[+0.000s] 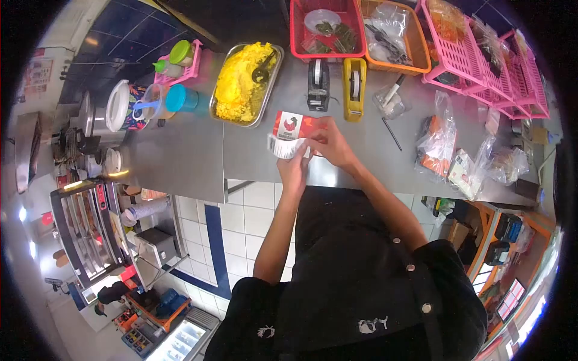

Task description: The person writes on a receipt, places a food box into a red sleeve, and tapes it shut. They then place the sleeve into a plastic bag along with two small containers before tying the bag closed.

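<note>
Over the front edge of the steel counter, my left hand point(293, 171) holds a white printed paper slip point(284, 147) between closed fingers. My right hand point(331, 144) is beside it, its fingers closed at the right end of a red and white printed card point(291, 125). The card lies behind the slip, and the fingers partly cover both. Just beyond are a black tape dispenser point(318, 87) and a yellow tape dispenser point(354, 90).
A metal tray of yellow rice point(241, 84) stands at the back left, near a blue cup point(180, 98). Red point(328, 55) and orange point(397, 67) baskets sit behind the dispensers. A pen point(392, 133) and bagged items point(436, 144) lie right. A person point(113, 293) is at far lower left.
</note>
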Action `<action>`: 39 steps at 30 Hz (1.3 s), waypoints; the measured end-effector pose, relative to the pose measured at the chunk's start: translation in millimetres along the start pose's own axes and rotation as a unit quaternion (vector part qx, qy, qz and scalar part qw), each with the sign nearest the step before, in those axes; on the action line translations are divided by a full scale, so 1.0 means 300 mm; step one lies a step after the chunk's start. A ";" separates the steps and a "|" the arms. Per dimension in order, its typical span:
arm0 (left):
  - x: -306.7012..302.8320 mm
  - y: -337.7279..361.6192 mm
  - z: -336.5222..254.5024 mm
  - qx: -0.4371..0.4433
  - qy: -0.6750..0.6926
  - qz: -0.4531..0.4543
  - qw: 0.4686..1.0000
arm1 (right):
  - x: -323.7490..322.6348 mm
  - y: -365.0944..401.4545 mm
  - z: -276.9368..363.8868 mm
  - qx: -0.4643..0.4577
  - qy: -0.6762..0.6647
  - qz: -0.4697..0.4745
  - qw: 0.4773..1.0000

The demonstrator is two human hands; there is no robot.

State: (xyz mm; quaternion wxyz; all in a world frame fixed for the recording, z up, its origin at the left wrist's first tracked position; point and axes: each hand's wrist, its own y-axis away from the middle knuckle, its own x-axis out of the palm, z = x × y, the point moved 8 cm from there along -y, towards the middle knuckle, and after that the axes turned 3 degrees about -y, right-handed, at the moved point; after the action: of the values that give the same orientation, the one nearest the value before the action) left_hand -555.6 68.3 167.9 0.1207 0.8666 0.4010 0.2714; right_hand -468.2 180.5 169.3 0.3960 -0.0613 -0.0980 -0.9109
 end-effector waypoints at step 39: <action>-0.005 -0.050 -0.069 0.376 -0.697 0.363 0.491 | -0.058 -0.053 0.069 0.371 0.571 -0.124 0.722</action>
State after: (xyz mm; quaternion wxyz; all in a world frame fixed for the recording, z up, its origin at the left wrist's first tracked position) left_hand -577.7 76.7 178.2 -0.0859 0.8056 -0.0996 -0.5776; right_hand -467.3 208.3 184.2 0.2517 0.6350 -0.1902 -0.7052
